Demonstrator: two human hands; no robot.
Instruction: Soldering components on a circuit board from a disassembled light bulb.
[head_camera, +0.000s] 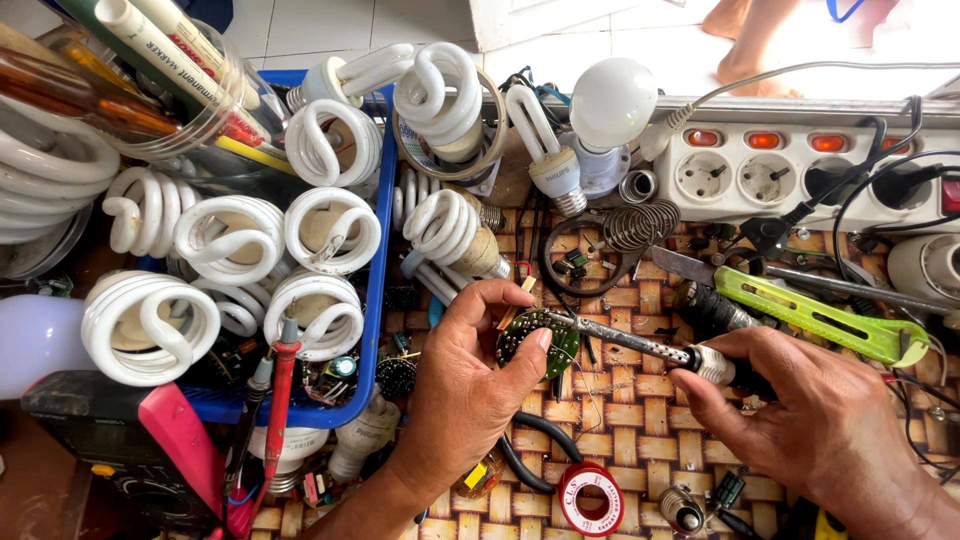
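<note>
My left hand (462, 385) pinches a small round green circuit board (536, 340) between thumb and fingers above the woven mat. In my right hand (810, 420) is a soldering iron (640, 345), its metal tip resting on the board's upper edge. A red spool of solder wire (591, 497) lies on the mat just below both hands.
A blue tray (377, 300) of several white spiral lamps fills the left. Loose lamps and a round bulb (612, 100) stand at the back, beside a white power strip (760, 170). A green-handled tool (815, 315) lies right. Multimeter probes (282, 400) lie lower left. A person's bare feet (740, 40) show on the tiled floor beyond.
</note>
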